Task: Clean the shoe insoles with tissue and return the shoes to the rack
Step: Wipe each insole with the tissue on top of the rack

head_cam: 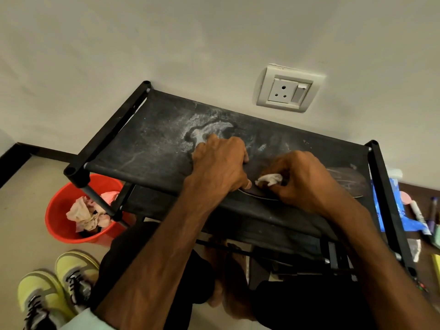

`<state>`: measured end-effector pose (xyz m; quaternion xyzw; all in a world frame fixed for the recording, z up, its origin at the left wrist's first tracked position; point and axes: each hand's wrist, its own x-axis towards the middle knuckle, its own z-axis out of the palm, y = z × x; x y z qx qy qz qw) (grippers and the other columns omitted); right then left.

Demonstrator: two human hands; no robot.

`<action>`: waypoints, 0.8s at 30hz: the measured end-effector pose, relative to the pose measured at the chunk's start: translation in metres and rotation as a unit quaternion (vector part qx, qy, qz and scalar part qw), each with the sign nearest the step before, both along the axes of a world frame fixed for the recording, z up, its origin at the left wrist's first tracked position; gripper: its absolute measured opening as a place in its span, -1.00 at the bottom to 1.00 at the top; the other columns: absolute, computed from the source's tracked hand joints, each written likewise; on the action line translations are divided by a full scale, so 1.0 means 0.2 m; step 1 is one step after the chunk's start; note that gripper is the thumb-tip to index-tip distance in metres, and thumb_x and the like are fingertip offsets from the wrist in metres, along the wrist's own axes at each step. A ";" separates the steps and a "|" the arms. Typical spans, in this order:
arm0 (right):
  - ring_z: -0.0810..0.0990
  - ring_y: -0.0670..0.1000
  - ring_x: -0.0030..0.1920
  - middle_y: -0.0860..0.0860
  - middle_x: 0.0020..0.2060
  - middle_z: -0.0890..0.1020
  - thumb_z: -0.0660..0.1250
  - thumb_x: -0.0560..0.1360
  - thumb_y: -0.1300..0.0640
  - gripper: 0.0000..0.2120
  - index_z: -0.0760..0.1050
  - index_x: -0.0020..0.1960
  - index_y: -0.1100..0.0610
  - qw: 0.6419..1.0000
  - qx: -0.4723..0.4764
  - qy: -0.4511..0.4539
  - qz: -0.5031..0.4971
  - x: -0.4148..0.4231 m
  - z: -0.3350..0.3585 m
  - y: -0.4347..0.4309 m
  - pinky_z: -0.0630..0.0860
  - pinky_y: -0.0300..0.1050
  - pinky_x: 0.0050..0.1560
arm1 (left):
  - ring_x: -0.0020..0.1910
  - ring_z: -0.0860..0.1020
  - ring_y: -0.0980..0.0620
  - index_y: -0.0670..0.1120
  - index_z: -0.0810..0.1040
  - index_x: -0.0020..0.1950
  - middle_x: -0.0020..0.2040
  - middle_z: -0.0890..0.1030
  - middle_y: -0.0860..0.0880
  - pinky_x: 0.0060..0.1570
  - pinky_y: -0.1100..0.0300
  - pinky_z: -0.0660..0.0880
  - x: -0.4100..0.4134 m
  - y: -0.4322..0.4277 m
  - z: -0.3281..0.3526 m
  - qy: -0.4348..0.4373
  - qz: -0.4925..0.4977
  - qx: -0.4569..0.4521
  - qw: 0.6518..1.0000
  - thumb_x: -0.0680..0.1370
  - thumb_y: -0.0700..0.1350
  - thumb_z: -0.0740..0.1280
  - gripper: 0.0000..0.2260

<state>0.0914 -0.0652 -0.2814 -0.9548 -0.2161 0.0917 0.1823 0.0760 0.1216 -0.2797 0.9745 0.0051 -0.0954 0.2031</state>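
A matt black cloth shelf point(152, 144), dusted white, is seen; crumpled paper tissue point(270, 179); a glossy plastic bucket point(57, 222).

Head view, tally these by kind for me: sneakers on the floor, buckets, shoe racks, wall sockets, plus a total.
Sneakers: 2
Bucket: 1
Shoe rack: 1
Wall socket: 1
Total: 5

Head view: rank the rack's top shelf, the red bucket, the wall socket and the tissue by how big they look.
1. rack's top shelf, clearly largest
2. red bucket, though partly hidden
3. wall socket
4. tissue, smallest; fingers cover much of it, so its full extent is unsure
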 end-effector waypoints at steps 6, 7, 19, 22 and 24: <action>0.68 -0.14 -0.15 -0.21 -0.15 0.74 0.50 0.39 0.04 -0.80 0.70 -0.07 -0.26 1.000 -0.007 0.006 0.013 -0.05 0.04 -0.03 0.67 0.03 -0.12 | 0.37 0.40 -0.04 0.11 0.59 0.28 0.24 0.61 0.07 0.34 -0.10 0.39 0.00 0.00 0.01 0.001 0.001 -0.008 1.000 0.36 0.19 0.58 -0.47; 0.68 -0.12 -0.14 -0.19 -0.14 0.74 0.48 0.39 0.03 -0.79 0.70 -0.04 -0.25 1.000 -0.004 -0.008 0.004 -0.04 0.03 -0.02 0.67 0.05 -0.11 | 0.38 0.39 -0.04 0.12 0.58 0.29 0.25 0.61 0.07 0.35 -0.10 0.38 0.00 0.01 0.01 0.004 -0.001 -0.010 1.000 0.36 0.19 0.58 -0.47; 0.69 0.14 -0.08 -0.01 -0.09 0.75 0.42 0.44 0.09 -0.79 0.73 0.03 -0.08 0.989 0.013 -0.115 -0.096 0.09 -0.07 0.12 0.65 0.12 -0.07 | 0.39 0.38 -0.07 0.12 0.53 0.38 0.31 0.57 0.06 0.33 -0.07 0.40 -0.03 0.00 0.03 0.009 -0.006 0.019 1.000 0.42 0.19 0.53 -0.45; 0.68 0.12 -0.13 -0.02 -0.14 0.74 0.41 0.42 0.07 -0.80 0.73 0.00 -0.08 0.993 -0.004 -0.089 -0.076 0.06 -0.07 0.09 0.65 0.11 -0.11 | 0.35 0.38 -0.10 0.06 0.53 0.36 0.29 0.56 -0.01 0.25 -0.04 0.37 -0.04 -0.04 0.03 -0.006 0.000 0.060 0.998 0.47 0.13 0.51 -0.51; 0.68 0.10 -0.12 -0.02 -0.13 0.73 0.41 0.43 0.02 -0.82 0.72 0.00 -0.09 0.995 -0.035 -0.062 -0.066 0.02 -0.04 0.07 0.65 0.09 -0.10 | 0.35 0.38 -0.11 0.05 0.53 0.36 0.30 0.55 -0.04 0.25 -0.04 0.37 -0.04 -0.07 0.04 -0.010 0.001 0.081 0.997 0.51 0.07 0.48 -0.56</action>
